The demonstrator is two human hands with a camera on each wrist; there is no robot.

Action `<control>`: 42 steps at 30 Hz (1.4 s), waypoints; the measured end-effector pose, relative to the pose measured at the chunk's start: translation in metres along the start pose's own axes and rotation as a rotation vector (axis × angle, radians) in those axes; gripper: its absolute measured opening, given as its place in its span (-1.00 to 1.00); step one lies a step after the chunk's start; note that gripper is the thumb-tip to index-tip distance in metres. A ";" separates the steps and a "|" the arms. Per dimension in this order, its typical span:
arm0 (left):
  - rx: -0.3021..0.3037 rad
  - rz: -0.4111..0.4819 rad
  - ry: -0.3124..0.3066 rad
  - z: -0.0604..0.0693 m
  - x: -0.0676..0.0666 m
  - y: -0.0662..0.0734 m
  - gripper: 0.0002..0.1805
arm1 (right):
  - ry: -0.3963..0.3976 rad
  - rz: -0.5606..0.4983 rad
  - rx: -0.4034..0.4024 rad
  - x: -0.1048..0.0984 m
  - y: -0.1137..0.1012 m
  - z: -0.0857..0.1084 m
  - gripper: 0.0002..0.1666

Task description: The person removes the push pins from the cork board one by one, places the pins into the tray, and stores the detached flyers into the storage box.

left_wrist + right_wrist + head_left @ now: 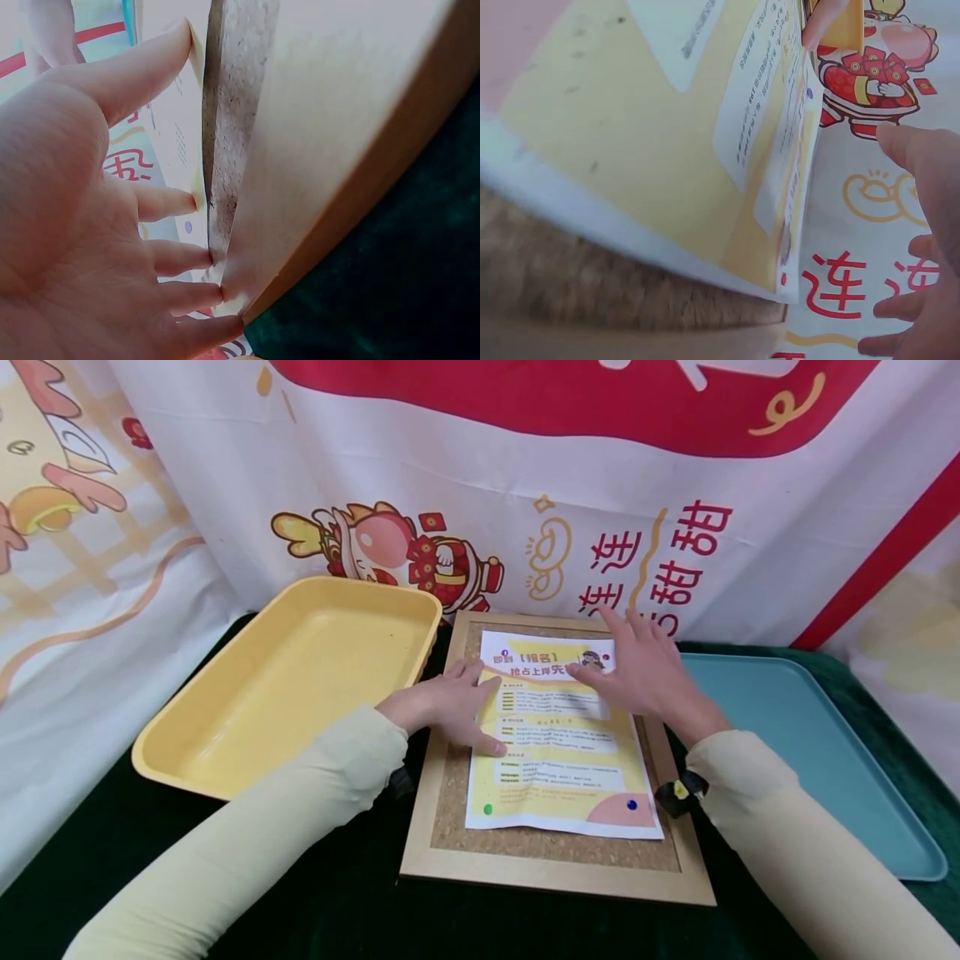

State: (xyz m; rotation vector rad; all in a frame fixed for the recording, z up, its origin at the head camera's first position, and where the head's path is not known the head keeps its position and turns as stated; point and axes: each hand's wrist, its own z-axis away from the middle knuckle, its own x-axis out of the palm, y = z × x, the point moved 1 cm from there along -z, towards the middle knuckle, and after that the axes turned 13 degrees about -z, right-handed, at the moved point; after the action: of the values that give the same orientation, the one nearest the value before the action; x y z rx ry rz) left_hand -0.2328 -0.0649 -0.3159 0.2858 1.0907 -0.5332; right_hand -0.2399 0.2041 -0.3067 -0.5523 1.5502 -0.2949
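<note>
Pale sleeves (247,827) lead to left hand (457,708) and right hand (647,668), both spread, gripping nothing, at a sheet (558,756) with four corner pins (488,809), apparently fully fastened to the corkboard (547,846).

Cream sleeves (255,835), black wrist cameras (675,796)

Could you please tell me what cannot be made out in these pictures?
Head view: fine print on the sheet, too small.
Head view: the sheet's left edge, partly hidden by the left hand.
Head view: near right corner of the yellow tray, hidden by the left sleeve.
Head view: white marks on the backdrop, cut off by the top edge.
Right wrist view: the right hand, cut off by the right edge.
</note>
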 end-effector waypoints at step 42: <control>-0.019 -0.045 -0.042 0.000 0.000 0.003 0.23 | -0.091 -1.048 0.241 0.066 -0.036 -0.051 -0.30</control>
State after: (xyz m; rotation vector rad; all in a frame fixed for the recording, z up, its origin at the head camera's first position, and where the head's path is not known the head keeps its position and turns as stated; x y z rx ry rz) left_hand -0.2317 -0.0625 -0.3157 0.2324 1.0632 -0.5665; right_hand -0.2832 0.1324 -0.3417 -1.1335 0.9959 -1.2100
